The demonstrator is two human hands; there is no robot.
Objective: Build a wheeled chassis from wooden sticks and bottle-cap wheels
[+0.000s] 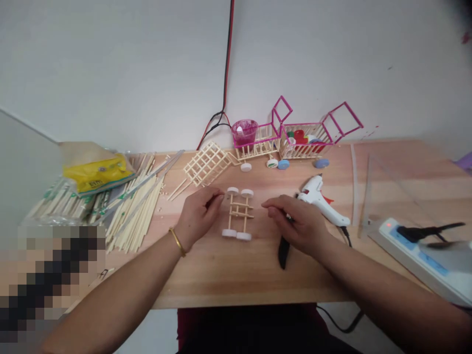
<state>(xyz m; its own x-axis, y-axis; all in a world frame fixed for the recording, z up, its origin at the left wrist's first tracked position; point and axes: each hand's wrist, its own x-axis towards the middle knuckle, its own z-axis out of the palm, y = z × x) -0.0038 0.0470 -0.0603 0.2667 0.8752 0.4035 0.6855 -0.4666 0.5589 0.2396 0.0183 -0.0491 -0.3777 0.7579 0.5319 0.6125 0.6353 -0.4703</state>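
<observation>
Between my hands, a small wheeled chassis [241, 211] of thin wooden sticks rests on the table, with white round wheels at its corners. My left hand [201, 214] is just left of it, fingers curled and thumb against the index finger. On the other side, my right hand [300, 221] is closed in a pinch, its fingertips a little apart from the chassis. Whatever either pinch holds, if anything, is too small to make out. A black-handled tool [283, 253] lies partly hidden beneath my right hand. Close by that hand is a white glue gun [322, 201].
Behind are a stick lattice cage [207, 164] and two pink-trimmed stick carts [258, 142] [304, 140], one holding colored caps. A pink-stained cup [245, 132] stands there. Loose sticks [140, 216] and a yellow packet [99, 174] lie left; a power strip [420, 258] and clear set square [401, 189] lie right.
</observation>
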